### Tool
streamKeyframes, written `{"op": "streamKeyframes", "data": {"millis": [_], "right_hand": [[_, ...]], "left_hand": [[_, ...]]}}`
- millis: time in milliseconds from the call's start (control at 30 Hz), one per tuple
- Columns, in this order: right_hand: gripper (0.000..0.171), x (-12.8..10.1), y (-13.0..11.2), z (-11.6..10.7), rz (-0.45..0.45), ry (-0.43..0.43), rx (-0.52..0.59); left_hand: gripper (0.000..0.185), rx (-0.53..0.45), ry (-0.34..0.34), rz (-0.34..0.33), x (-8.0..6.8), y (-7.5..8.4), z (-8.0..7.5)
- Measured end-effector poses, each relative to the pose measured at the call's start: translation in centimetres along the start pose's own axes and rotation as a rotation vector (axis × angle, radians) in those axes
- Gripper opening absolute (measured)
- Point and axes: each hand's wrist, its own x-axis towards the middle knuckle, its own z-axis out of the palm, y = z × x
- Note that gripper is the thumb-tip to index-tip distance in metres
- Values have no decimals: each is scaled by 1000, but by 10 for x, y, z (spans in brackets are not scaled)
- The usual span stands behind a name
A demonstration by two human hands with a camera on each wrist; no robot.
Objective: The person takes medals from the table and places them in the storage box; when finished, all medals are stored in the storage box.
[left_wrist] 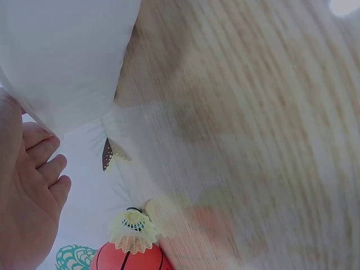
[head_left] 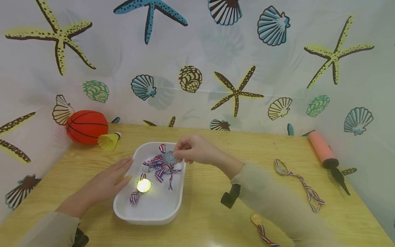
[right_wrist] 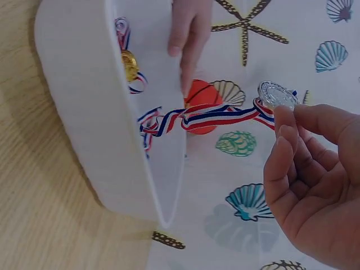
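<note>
A white tray (head_left: pixel 123 210) stands mid-table with several red-white-blue ribboned medals in it, among them a gold medal (head_left: pixel 143 185). My right hand (head_left: pixel 178 154) pinches a silver medal (head_left: pixel 169 157) just above the tray. Its ribbon (right_wrist: pixel 214 117) trails down into the tray (right_wrist: pixel 84 112). The right wrist view shows the silver medal (right_wrist: pixel 277 94) held at my right hand's fingertips (right_wrist: pixel 284 121). My left hand (head_left: pixel 123 171) lies flat with straight fingers against the tray's left rim. In the left wrist view its fingers (left_wrist: pixel 42 163) sit beside the tray wall (left_wrist: pixel 62 56).
An orange basketball (head_left: pixel 87 126) and a yellow shuttlecock (head_left: pixel 109 140) sit at the back left. A pink pump (head_left: pixel 322 149) lies at the far right. Two more medals lie on the table, a silver one (head_left: pixel 280 168) and a gold one (head_left: pixel 256 218).
</note>
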Motion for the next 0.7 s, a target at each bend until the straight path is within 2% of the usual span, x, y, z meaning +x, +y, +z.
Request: {"op": "streamKeyframes", "data": {"millis": [67,200,333,533,700], "right_hand": [[8,9,8,11,14,-34,-52],[11,25,19,29,-3,-77,-234],[16,37,22,43,-29,-103,-409],[18,53,25,61,-6,-181,-658],[19,65,35,74,23,-212,-771]], "left_hand": [[60,-1,2,3,0,0,0],[61,-1,4,5,0,-1,0],[61,2,8,3,0,-1,1],[60,6,1,-7,0,0,-1],[60,3,-3,-11,0,0,0]]}}
